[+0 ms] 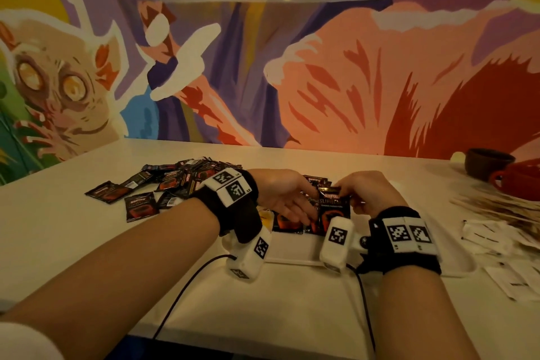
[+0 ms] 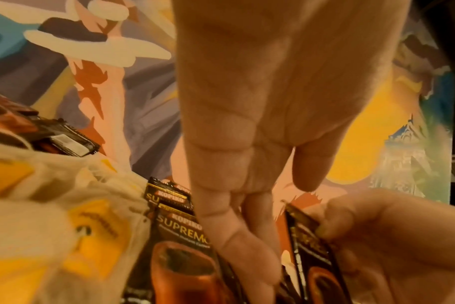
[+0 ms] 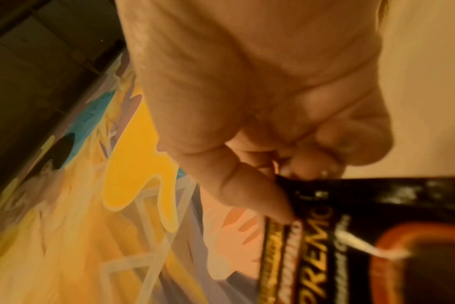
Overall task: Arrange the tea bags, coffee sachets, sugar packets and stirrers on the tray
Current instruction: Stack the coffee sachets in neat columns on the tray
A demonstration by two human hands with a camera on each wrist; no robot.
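the right hand (image 1: pixel 368 193) pinches the top edge of a black coffee sachet (image 1: pixel 333 204) between thumb and curled fingers (image 3: pixel 257 197), holding it upright over the white tray (image 1: pixel 295 253) at the near middle of the desk (image 1: pixel 263 301). in the right wrist view the thumb tip presses on the sachet's printed face just under its top seam.

the left hand (image 1: pixel 282 193) reaches in from the left with its fingers (image 2: pixel 237 236) straight and relaxed, released, their tips down among the sachets lying on the tray (image 2: pixel 181 244), just beside the held one. in the left wrist view two sachets overlap there with their printed fronts up, and pale tea bags with yellow tags (image 2: pixel 86 232) sit just to their left, blurred.

a loose pile of more sachets (image 1: pixel 172 184) is spread on the desk to the left of the tray, well apart from the hands. to the right lie wooden stirrers (image 1: pixel 496 207) and, nearer, white sugar packets (image 1: pixel 502 242). at the far right of the desk stand a brown cup (image 1: pixel 486 162) and a red cup (image 1: pixel 520 181), touching or nearly so. a painted mural (image 1: pixel 263 52) covers the wall behind.
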